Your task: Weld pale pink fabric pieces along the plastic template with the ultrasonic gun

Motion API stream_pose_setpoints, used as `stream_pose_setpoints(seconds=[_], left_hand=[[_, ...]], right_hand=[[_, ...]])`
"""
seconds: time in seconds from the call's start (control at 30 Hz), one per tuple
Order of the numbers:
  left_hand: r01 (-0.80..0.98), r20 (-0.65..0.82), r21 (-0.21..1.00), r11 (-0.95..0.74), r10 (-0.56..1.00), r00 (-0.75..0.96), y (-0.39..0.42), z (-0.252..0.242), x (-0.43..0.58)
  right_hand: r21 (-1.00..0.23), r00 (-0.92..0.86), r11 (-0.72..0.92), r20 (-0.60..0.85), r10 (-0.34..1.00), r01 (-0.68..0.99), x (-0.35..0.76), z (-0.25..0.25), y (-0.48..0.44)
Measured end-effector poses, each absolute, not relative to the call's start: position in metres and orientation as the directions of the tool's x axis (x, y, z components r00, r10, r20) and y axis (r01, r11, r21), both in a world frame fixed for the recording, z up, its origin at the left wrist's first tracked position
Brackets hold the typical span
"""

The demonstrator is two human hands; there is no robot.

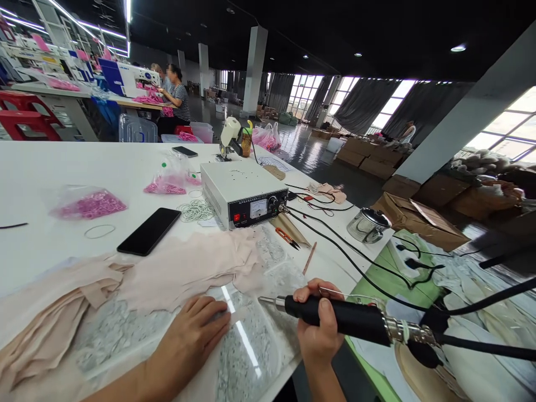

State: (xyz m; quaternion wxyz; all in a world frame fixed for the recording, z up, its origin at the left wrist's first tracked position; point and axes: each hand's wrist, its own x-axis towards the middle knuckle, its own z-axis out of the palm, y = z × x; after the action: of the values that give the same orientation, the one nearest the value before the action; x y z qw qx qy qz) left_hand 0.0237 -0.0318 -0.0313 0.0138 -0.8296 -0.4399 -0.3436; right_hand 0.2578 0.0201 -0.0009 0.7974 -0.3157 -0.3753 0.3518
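My left hand [195,330] lies flat, palm down, on a thin beige fabric piece [196,262] and the marbled, glossy board [247,346] beneath it. In my right hand [317,324] is a black ultrasonic handpiece [345,319], its thumb and fingers wrapped around the barrel. The slim metal tip points left, close to the fabric's right edge; whether it touches cannot be made out. A cable runs off the handpiece to the right. More beige fabric [54,318] is bunched at the left.
Behind the board stand a grey control box [243,184] with cables, orange thread snips [287,237], a black phone [149,231] and bags of pink pieces [90,204]. A lidded glass jar [368,224] sits near the right edge. Farther back, a person [180,97] sits at a sewing machine.
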Motion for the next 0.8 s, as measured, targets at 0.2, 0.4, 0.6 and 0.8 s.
stream_pose_setpoints(seconds=[0.2, 0.4, 0.6, 0.8], left_hand=[[0.69, 0.58, 0.236, -0.685, 0.668, 0.466, -0.029, -0.023, 0.027], [0.611, 0.523, 0.239, -0.754, 0.631, 0.574, -0.024, -0.003, 0.025], [0.589, 0.475, 0.276, -0.76, 0.64, 0.603, -0.028, 0.003, 0.026], [0.574, 0.491, 0.297, -0.763, 0.638, 0.593, -0.028, -0.001, 0.029]], right_hand=[[-0.765, 0.474, 0.553, 0.372, 0.798, -0.33, 0.259, 0.002, 0.014], [-0.75, 0.425, 0.549, 0.389, 0.817, -0.369, 0.259, 0.011, 0.008], [-0.744, 0.343, 0.504, 0.38, 0.859, -0.438, 0.255, 0.011, 0.007], [-0.762, 0.36, 0.496, 0.363, 0.86, -0.417, 0.245, 0.005, 0.013]])
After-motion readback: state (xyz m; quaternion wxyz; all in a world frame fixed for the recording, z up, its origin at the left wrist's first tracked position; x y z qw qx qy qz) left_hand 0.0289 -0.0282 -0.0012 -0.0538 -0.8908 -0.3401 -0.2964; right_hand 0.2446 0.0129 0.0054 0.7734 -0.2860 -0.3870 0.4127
